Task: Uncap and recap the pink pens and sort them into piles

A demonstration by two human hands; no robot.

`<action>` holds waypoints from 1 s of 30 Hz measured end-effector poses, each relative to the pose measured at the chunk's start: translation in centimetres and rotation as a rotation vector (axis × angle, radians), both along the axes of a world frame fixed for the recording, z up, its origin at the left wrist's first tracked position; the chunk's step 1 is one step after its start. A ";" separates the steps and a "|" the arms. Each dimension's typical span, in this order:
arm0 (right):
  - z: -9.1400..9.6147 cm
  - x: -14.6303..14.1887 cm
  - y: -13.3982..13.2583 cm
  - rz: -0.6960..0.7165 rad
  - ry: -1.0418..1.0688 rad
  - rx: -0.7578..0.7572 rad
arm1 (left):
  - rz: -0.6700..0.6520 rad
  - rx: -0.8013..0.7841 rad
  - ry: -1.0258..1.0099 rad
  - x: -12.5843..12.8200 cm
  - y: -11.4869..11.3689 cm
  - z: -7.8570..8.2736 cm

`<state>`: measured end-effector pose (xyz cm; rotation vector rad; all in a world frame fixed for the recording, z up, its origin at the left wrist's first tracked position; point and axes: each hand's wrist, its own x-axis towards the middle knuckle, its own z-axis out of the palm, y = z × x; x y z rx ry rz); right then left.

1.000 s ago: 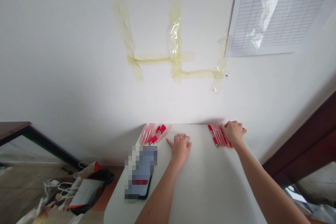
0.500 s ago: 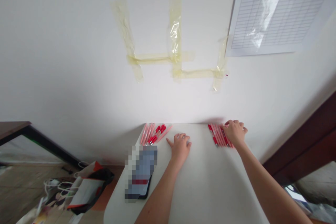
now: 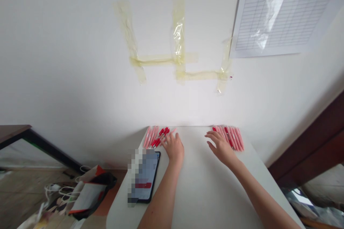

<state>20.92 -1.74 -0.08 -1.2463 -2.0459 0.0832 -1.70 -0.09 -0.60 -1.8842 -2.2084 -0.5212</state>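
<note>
Two groups of red and pink pens lie at the far edge of a small white table (image 3: 204, 193). My left hand (image 3: 173, 147) reaches over the near end of the left group of pens (image 3: 157, 136), fingers spread and touching them. My right hand (image 3: 220, 146) hovers open, fingers apart, just left of the right row of pens (image 3: 233, 137), which lie side by side. Neither hand holds anything.
A phone (image 3: 145, 177) lies on the table's left side near my left forearm. Strips of yellowed tape (image 3: 178, 39) and a printed form (image 3: 279, 18) hang on the wall behind. Bags and cables (image 3: 80, 195) sit on the floor to the left. A dark wooden frame (image 3: 311, 139) stands at the right.
My right hand has come off the right row of pens and moved left, opening. My left hand has slid left to the left group of pens.
</note>
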 end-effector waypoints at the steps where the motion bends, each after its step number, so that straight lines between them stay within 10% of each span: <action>1: -0.4 -0.5 -0.4 0.037 -0.015 -0.010 | 0.047 0.005 0.008 -0.3 0.1 0.1; 19: -2.9 -1.8 -1.3 0.122 -0.166 -0.037 | 0.187 -0.053 -0.011 -1.5 0.9 0.6; 30: -3.0 -0.5 -0.8 0.071 -0.066 -0.031 | -0.073 -0.024 -0.214 0.2 -0.1 0.3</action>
